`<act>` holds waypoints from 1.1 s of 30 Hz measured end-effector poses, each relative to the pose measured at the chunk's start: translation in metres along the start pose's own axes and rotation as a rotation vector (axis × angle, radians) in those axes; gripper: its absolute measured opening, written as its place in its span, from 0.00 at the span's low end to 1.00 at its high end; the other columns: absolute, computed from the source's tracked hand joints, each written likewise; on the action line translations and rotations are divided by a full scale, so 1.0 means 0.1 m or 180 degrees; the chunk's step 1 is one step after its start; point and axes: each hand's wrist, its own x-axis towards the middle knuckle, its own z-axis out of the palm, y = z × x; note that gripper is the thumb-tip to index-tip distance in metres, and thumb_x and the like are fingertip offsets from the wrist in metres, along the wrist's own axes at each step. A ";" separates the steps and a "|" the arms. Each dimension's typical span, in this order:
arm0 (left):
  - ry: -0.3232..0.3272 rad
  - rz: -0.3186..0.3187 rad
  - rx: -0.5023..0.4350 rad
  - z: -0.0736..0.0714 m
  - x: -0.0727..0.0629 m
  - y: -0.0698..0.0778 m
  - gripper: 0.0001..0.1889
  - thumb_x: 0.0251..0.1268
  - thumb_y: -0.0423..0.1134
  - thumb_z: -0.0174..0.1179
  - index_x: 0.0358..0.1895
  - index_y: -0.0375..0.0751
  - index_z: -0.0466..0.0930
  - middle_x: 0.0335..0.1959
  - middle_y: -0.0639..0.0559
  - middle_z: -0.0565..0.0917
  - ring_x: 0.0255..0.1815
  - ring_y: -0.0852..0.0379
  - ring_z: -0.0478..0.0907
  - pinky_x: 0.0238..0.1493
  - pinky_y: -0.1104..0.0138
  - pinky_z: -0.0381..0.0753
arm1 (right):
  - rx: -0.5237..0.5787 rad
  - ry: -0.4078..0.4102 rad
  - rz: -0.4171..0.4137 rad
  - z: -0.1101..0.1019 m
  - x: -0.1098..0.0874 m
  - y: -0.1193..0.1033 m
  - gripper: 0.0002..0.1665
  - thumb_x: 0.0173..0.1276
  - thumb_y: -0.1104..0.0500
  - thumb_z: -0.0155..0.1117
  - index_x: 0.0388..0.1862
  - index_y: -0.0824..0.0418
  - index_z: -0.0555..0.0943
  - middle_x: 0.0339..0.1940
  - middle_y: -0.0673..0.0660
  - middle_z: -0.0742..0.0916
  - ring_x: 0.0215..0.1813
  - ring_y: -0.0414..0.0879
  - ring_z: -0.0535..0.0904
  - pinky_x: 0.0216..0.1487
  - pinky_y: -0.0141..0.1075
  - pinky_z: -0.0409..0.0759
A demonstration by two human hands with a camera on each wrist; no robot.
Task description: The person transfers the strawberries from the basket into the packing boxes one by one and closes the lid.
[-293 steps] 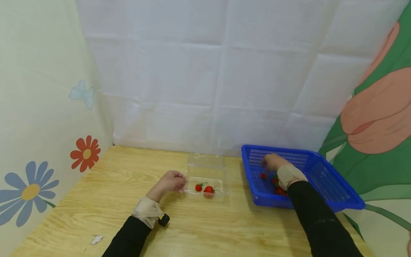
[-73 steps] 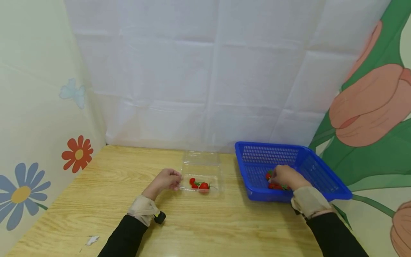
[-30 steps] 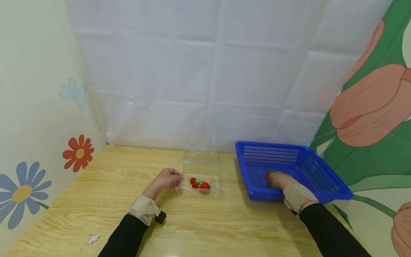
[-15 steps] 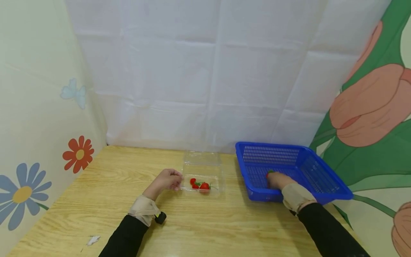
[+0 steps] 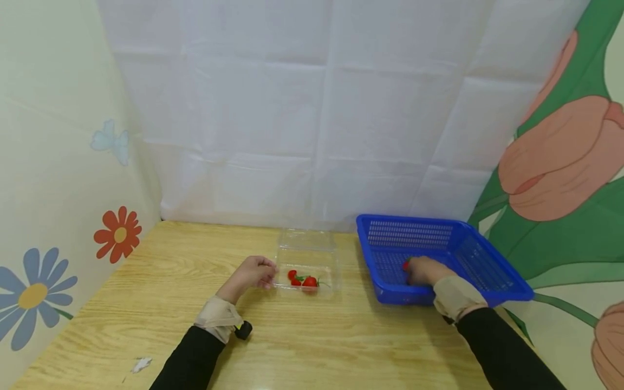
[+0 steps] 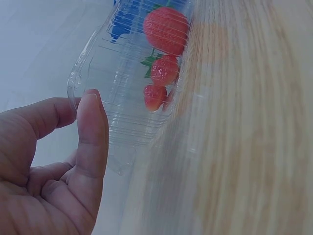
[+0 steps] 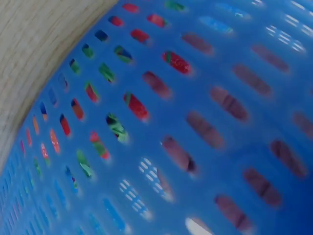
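Left hand (image 5: 252, 273) is pinching the box's (image 6: 122, 88) nine-o'clock edge, strawberries (image 6: 165, 70) lying inside. Right hand (image 5: 425, 271), grip hidden, is occupying the basket (image 5: 409, 234) at three o'clock; hard squeezing could be bruising the strawberry (image 5: 405, 265) there.

no legible text, numbers or labels anywhere

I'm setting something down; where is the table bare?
Between the left hand and daisy-printed wall, and nearer than the clear box, between the sleeves. Crowded: near side of the blue basket, with strawberries and the right hand.
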 end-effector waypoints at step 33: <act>-0.0020 0.0036 -0.0069 -0.01 0.02 -0.01 0.08 0.74 0.30 0.56 0.47 0.26 0.76 0.35 0.38 0.83 0.24 0.58 0.78 0.26 0.70 0.83 | 0.0344 0.0697 -0.0824 -0.68 -0.48 -0.71 0.10 0.70 0.58 0.68 0.44 0.62 0.87 0.42 0.58 0.88 0.36 0.46 0.81 0.39 0.44 0.82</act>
